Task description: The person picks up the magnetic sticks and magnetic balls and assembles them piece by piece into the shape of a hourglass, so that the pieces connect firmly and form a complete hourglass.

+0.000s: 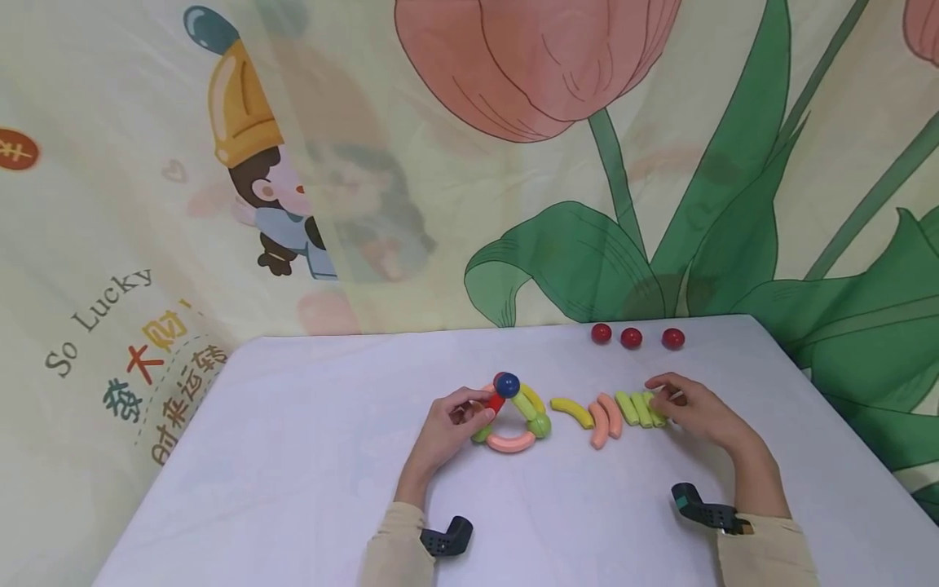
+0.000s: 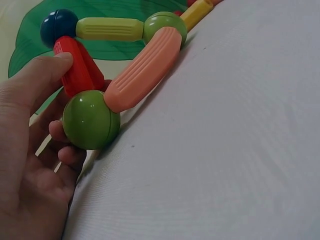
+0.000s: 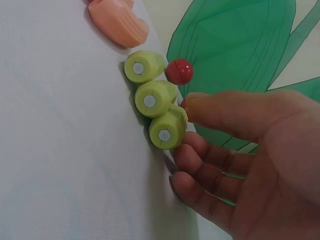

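A ring of magnetic sticks and balls stands left of the table's middle, with a blue ball at its top. My left hand pinches its red stick between thumb and fingers; a green ball sits just below, against the fingers. A curved pink stick runs along the ring's near side to another green ball. My right hand has thumb and fingertips around the outermost light green stick of a side-by-side row. Beside it lies another light green stick.
Left of the green row lie curved pink sticks and a curved yellow stick. Several red balls, one at the left of their line, rest along the far edge of the white table. A printed cloth hangs behind.
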The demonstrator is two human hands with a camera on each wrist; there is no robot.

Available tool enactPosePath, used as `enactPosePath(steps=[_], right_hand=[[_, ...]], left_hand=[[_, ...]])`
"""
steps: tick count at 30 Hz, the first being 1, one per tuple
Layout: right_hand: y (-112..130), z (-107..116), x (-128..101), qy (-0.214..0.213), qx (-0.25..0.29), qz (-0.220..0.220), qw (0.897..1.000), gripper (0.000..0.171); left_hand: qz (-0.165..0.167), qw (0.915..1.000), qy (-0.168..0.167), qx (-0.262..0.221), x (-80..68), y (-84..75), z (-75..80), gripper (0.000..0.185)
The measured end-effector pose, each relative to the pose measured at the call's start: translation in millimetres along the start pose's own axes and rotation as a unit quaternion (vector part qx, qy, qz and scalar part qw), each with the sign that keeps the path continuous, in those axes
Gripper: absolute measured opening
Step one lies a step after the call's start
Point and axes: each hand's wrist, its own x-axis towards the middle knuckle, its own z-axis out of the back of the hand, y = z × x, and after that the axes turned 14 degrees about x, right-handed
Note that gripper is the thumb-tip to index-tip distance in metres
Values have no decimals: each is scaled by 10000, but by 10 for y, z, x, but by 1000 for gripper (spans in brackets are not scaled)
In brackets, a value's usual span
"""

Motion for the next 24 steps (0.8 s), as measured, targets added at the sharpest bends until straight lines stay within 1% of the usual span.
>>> enactPosePath(steps=[2,4,6,9,10,16,24], right_hand=[[-4,-2,-3,47,8,-49,10000,43],[-5,-1,-4,109,-40,-40,9999,46],[6,-3,-8,147,-88,-39,9998,47],[18,-12,-8,161,-120,16,9998,46],[20,-15,-7,155,-102,36,9998,45],[-2,-38,-3,76,39,14,10000,40],[-33,-17,-16,-13,93,-117,9999,41]], left_hand=[[-89,9999,-91,-26,1,9,-3,25],[-127,9998,-172,-61,25,80,-34,25],[-123,9996,-229,-99,54,162,-70,25],[-29,9996,-280,-102,95,287,-118,25],[-23,9995,-296,-103,98,302,-123,24],[30,9995,-305,-53,91,322,-123,22],[53,9997,-255,11,96,318,-134,23]])
